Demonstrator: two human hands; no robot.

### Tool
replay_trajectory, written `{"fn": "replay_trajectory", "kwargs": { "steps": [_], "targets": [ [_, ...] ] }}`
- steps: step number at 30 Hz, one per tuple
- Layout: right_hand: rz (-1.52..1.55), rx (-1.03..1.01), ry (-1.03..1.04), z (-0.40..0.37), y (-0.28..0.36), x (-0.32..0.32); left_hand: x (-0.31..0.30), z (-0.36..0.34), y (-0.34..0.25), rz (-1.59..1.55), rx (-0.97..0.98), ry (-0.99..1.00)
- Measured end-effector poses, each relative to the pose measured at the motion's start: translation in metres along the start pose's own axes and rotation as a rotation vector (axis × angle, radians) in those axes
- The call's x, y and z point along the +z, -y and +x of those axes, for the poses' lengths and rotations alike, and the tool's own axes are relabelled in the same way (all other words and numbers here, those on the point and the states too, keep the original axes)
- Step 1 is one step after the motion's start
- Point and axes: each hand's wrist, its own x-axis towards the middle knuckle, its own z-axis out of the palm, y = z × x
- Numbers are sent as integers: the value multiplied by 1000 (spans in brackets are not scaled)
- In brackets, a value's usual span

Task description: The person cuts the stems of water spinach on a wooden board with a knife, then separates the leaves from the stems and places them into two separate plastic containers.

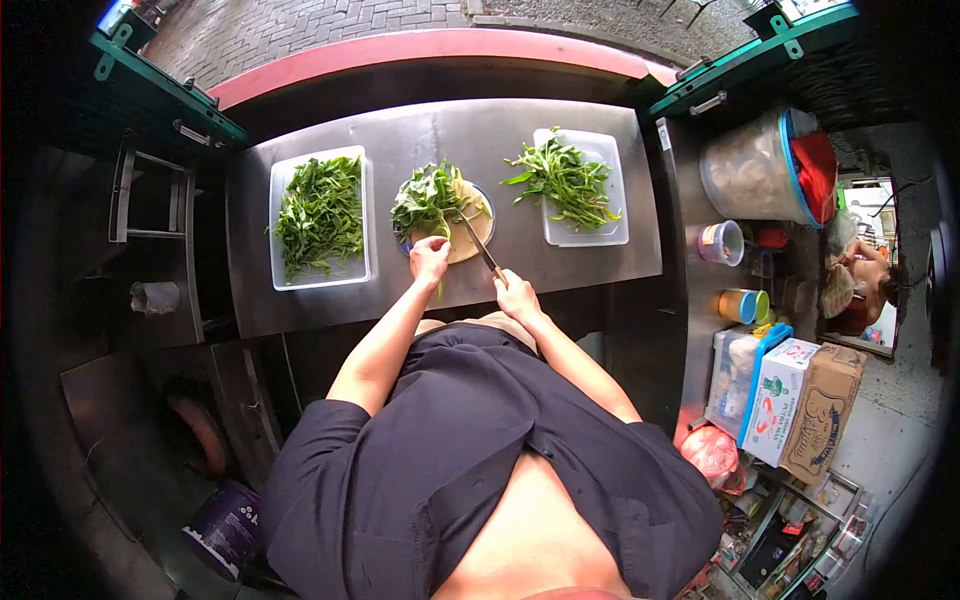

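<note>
On the metal table, a round board (470, 243) carries a heap of leafy greens (426, 200). My left hand (430, 260) is closed on a green stem at the near edge of the heap. The knife (482, 248) is in my right hand (516, 296), its blade slanting up and left over the board, close to the greens. A white tray (366, 270) of cut greens stands to the left. To the right, another white tray (612, 236) holds longer green stems.
Along the right side are a large tub (750, 170), a small plastic cup (721, 243), a blue-lidded box (737, 375) and cardboard boxes (825, 410). A purple bucket (225, 528) stands low at left. Another person (868, 275) shows at far right.
</note>
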Motion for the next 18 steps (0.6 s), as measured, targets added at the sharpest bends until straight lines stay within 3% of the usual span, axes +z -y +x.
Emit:
{"fn": "replay_trajectory", "kwargs": {
  "steps": [6, 8, 11, 18],
  "targets": [
    [-31, 17, 30, -15, 3, 2, 11, -3, 22, 259, 40, -53],
    [-103, -1, 49, -22, 7, -2, 12, -4, 27, 379, 244, -118],
    [-167, 21, 126, -27, 11, -7, 8, -7, 13, 330, 169, -1],
    [-175, -6, 56, -30, 11, -7, 14, -1, 15, 397, 195, 2]
  ]
}}
